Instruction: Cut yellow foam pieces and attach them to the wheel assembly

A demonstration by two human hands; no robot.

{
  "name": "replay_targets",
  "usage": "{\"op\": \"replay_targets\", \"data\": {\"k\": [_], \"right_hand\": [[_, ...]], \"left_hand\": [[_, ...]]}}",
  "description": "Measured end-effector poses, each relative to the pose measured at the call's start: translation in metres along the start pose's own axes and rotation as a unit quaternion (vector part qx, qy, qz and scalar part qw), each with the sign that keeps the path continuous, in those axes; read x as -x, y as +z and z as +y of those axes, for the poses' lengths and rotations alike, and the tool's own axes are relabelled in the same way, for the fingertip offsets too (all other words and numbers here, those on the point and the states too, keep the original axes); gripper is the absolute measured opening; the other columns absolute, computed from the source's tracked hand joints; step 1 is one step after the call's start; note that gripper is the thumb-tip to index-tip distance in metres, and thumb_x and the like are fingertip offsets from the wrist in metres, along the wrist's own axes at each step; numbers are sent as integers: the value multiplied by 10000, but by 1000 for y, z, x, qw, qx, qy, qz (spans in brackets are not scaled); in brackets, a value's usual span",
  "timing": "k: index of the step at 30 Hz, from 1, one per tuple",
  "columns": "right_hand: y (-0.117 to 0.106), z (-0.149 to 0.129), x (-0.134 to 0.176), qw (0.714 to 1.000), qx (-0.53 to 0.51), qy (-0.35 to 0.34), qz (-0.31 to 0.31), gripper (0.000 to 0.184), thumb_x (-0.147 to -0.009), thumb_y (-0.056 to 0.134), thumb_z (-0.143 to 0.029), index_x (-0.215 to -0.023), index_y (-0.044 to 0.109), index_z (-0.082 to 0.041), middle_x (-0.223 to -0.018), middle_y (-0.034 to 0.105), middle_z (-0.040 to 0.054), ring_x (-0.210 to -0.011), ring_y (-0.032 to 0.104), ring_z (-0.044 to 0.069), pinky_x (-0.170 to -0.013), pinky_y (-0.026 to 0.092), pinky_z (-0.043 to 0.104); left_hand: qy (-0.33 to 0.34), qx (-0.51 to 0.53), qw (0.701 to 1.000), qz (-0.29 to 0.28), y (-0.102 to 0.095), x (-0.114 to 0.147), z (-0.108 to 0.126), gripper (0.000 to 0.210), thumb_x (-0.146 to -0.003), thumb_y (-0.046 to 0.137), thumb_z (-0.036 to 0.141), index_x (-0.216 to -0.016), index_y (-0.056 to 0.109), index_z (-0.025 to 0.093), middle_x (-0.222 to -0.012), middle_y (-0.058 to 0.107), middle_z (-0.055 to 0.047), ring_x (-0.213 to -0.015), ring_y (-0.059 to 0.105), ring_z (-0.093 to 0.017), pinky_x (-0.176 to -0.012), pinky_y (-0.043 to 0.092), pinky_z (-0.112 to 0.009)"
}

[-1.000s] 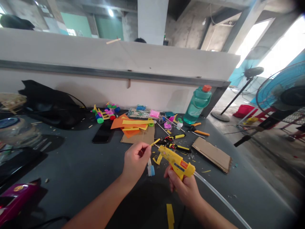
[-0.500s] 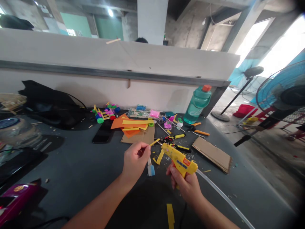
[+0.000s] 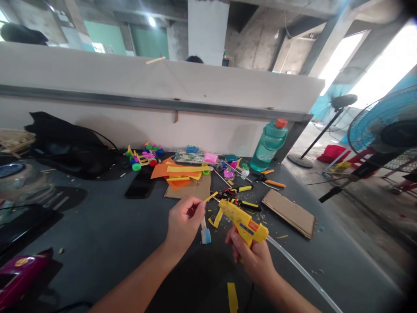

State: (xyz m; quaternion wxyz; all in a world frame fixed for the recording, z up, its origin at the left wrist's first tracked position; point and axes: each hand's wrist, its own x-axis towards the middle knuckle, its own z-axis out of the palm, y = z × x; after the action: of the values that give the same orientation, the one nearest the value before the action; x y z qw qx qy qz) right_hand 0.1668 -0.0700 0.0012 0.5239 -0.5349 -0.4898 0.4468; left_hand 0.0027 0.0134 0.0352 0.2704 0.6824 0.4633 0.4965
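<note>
Pinched between the thumb and fingers of my left hand [image 3: 185, 219] is a narrow yellow paper strip [image 3: 211, 197], its free end pointing up and right. My right hand [image 3: 250, 250] is wrapped round the handle of a yellow hot glue gun [image 3: 243, 219]. The gun's nozzle is at the strip, touching or very close to it. A long clear glue stick [image 3: 302, 271] trails from the back of the gun. Under my left fingers lies a small stick with a blue and white end [image 3: 206, 236]. A folded yellow paper piece [image 3: 215, 218] rests just beyond the nozzle.
Behind my hands are orange paper [image 3: 159, 170], cardboard [image 3: 187, 191], a phone [image 3: 138, 187] and yellow-and-black pliers [image 3: 244, 204]. Orange-handled pliers [image 3: 275, 180] lie near a green bottle [image 3: 269, 145]. Another cardboard piece [image 3: 289, 213] is at right. A dark bag [image 3: 71, 148] sits at left.
Both hands hold nearly the same pose; the strip and the glue gun's nozzle stay together. The whole view has shifted slightly.
</note>
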Motion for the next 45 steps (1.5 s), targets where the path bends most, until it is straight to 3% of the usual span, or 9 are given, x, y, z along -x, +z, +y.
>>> {"op": "replay_targets", "data": {"k": [12,28,35,40,45], "right_hand": [[0,4,1,999,17,7,-28,381,-859,513,-514,-759,576,-152,-529,515,-19,-407,457,90,-426,392,214],[2,4,3,999,9,12,-37,366,-863,519,-495,-765,569,-146,-594,523,-7,-431,469,86,-428,390,209],[0,2,1,1000,-10,-8,0,345,-861,531,-477,-759,564,-149,-621,539,-4,-412,453,71,-409,388,205],[-2,3,0,1000,11,-1,7,354,-871,515,-478,-758,568,-146,-520,481,-28,-412,456,87,-412,384,210],[-2,3,0,1000,7,-3,7,354,-857,529,-485,-759,566,-147,-593,534,-2,-418,459,82,-414,395,215]], "left_hand": [[-3,-2,1000,-1,-1,1,1,205,-834,547,275,-662,589,172,-597,522,31,-535,473,-88,-513,366,-192],[6,-13,1000,-6,0,1,-2,188,-833,550,262,-676,594,170,-619,533,29,-552,483,-89,-532,374,-194],[6,-9,1000,-4,-1,1,-3,172,-829,555,256,-686,600,172,-632,545,27,-564,496,-92,-538,382,-193],[5,2,1000,-2,0,0,-4,172,-834,548,254,-694,599,170,-638,547,26,-565,498,-92,-536,386,-191],[8,-3,1000,-1,0,1,-3,179,-834,551,256,-684,597,169,-623,535,30,-552,490,-88,-527,379,-190]]}}
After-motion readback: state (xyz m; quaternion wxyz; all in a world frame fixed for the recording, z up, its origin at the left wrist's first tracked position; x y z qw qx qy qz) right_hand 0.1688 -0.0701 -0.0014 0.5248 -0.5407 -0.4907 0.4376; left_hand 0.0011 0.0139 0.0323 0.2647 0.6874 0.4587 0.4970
